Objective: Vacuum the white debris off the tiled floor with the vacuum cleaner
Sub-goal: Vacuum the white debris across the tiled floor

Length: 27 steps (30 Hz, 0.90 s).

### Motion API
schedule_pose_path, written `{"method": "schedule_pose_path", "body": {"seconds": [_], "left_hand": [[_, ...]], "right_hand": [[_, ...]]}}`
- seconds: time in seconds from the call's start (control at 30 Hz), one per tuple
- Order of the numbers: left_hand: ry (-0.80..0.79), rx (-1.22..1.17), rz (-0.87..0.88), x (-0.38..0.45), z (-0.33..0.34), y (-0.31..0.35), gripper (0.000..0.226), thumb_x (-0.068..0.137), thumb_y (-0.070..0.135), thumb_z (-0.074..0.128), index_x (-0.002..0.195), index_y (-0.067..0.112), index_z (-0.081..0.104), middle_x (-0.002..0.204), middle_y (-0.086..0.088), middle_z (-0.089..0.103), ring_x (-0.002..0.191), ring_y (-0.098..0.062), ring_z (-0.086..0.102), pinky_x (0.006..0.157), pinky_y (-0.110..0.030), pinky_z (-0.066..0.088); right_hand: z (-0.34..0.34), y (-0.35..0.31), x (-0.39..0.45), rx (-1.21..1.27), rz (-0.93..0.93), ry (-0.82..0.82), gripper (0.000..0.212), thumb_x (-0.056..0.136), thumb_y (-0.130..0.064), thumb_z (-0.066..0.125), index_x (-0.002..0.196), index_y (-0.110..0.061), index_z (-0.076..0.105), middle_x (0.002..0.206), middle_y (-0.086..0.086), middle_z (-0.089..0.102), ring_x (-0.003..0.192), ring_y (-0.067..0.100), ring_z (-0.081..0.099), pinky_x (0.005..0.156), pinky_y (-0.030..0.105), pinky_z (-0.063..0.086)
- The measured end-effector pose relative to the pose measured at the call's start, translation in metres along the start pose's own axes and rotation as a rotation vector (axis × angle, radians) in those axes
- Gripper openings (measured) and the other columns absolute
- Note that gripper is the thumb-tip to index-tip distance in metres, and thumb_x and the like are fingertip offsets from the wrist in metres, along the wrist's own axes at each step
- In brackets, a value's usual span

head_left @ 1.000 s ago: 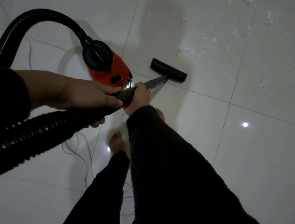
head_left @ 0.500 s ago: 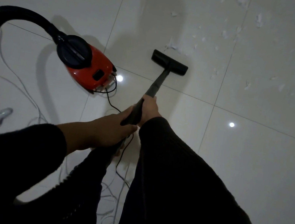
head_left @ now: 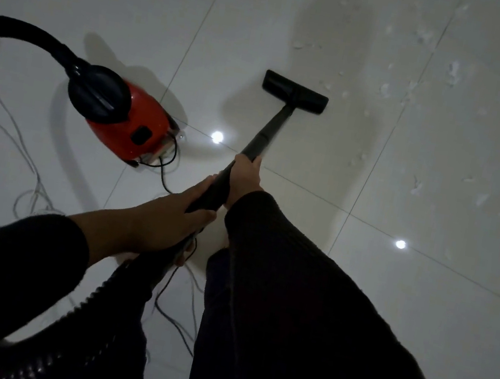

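A red canister vacuum cleaner (head_left: 134,128) sits on the white tiled floor (head_left: 422,301) at the left. Its black hose (head_left: 26,36) arches off to the left and comes back under my arms. The black wand (head_left: 268,129) runs from my hands to the flat black floor head (head_left: 294,92), which rests on the tile ahead. My left hand (head_left: 167,218) grips the wand's near end where the ribbed hose joins. My right hand (head_left: 245,178) grips the wand higher up. White debris (head_left: 417,187) lies scattered to the right of and beyond the floor head.
A thin black power cord (head_left: 165,172) leaves the canister and trails under my hands. Pale cables (head_left: 34,186) loop on the floor at the left. Two ceiling-light reflections shine on the tiles. My dark trouser legs fill the bottom.
The floor head has slid a little farther forward along the tile, closer to the debris. The view has shifted so the canister sits nearer the middle. Both hands keep their grip.
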<state>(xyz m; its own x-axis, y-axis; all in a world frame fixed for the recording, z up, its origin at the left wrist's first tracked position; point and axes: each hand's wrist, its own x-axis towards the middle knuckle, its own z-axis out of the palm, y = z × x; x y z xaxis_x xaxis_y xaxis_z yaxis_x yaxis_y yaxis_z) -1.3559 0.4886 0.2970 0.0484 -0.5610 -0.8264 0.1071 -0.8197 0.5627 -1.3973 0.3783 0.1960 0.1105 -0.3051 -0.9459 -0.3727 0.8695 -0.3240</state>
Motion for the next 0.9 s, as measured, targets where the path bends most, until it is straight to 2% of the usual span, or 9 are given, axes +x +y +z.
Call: {"method": "schedule_pose_path", "body": {"seconds": [0.13, 0.23, 0.37, 0.5, 0.57, 0.67, 0.8, 0.9], "left_hand": [[0.014, -0.029, 0.028, 0.019, 0.005, 0.023, 0.06, 0.099, 0.019, 0.041, 0.145, 0.043, 0.011, 0.071, -0.01, 0.054, 0.044, -0.01, 0.057, 0.042, -0.02, 0.05], [0.029, -0.017, 0.039, 0.03, 0.003, 0.037, 0.058, 0.099, 0.021, 0.04, 0.146, 0.041, 0.012, 0.07, -0.008, 0.054, 0.039, -0.006, 0.057, 0.041, -0.017, 0.047], [0.058, 0.009, 0.037, 0.051, -0.009, 0.056, 0.057, 0.099, 0.022, 0.04, 0.145, 0.042, 0.013, 0.071, -0.005, 0.053, 0.044, -0.005, 0.057, 0.041, -0.015, 0.046], [0.045, -0.006, 0.032, 0.077, -0.034, 0.08, 0.058, 0.099, 0.025, 0.04, 0.144, 0.047, 0.011, 0.071, -0.008, 0.056, 0.047, -0.01, 0.059, 0.047, -0.021, 0.052], [0.047, -0.026, 0.033, 0.092, -0.048, 0.094, 0.059, 0.099, 0.025, 0.041, 0.144, 0.047, 0.01, 0.071, -0.009, 0.054, 0.045, -0.008, 0.059, 0.047, -0.022, 0.052], [0.023, -0.032, 0.063, 0.114, -0.069, 0.119, 0.058, 0.099, 0.023, 0.04, 0.143, 0.05, 0.012, 0.072, -0.008, 0.052, 0.051, -0.013, 0.058, 0.048, -0.022, 0.052], [0.015, 0.0, 0.112, 0.141, -0.099, 0.154, 0.06, 0.099, 0.02, 0.039, 0.137, 0.053, 0.007, 0.073, -0.008, 0.053, 0.052, -0.014, 0.056, 0.045, -0.018, 0.051], [0.013, 0.044, 0.106, 0.155, -0.123, 0.176, 0.06, 0.099, 0.021, 0.039, 0.139, 0.052, 0.006, 0.072, -0.007, 0.055, 0.046, -0.008, 0.058, 0.043, -0.016, 0.049]], "right_hand": [[-0.013, -0.027, 0.017, -0.021, -0.011, -0.03, 0.062, 0.099, -0.02, 0.038, 0.154, -0.041, 0.017, 0.129, 0.015, 0.052, 0.072, 0.022, 0.054, 0.059, 0.034, 0.051], [-0.014, -0.043, 0.027, -0.031, -0.023, -0.039, 0.062, 0.099, -0.02, 0.037, 0.154, -0.039, 0.017, 0.118, 0.014, 0.052, 0.073, 0.022, 0.054, 0.061, 0.034, 0.052], [-0.008, -0.07, 0.045, -0.049, -0.055, -0.031, 0.061, 0.099, -0.021, 0.038, 0.154, -0.036, 0.018, 0.109, 0.012, 0.051, 0.072, 0.022, 0.054, 0.064, 0.035, 0.052], [0.005, -0.108, 0.062, -0.044, -0.078, -0.026, 0.06, 0.1, -0.02, 0.038, 0.154, -0.035, 0.019, 0.096, 0.007, 0.051, 0.069, 0.022, 0.054, 0.068, 0.036, 0.052], [0.012, -0.129, 0.072, -0.037, -0.075, -0.026, 0.06, 0.1, -0.02, 0.038, 0.154, -0.036, 0.019, 0.099, 0.007, 0.051, 0.07, 0.022, 0.054, 0.066, 0.035, 0.052], [0.023, -0.163, 0.09, -0.051, -0.109, -0.007, 0.059, 0.1, -0.02, 0.038, 0.155, -0.035, 0.019, 0.108, 0.009, 0.05, 0.074, 0.022, 0.054, 0.066, 0.036, 0.05], [0.043, -0.205, 0.11, -0.066, -0.165, 0.018, 0.055, 0.099, -0.018, 0.037, 0.151, -0.031, 0.024, 0.114, 0.008, 0.046, 0.093, 0.028, 0.053, 0.073, 0.04, 0.052], [0.055, -0.233, 0.115, -0.019, -0.145, 0.022, 0.061, 0.097, -0.018, 0.038, 0.152, -0.037, 0.02, 0.115, 0.01, 0.048, 0.083, 0.025, 0.053, 0.064, 0.037, 0.05]]}}
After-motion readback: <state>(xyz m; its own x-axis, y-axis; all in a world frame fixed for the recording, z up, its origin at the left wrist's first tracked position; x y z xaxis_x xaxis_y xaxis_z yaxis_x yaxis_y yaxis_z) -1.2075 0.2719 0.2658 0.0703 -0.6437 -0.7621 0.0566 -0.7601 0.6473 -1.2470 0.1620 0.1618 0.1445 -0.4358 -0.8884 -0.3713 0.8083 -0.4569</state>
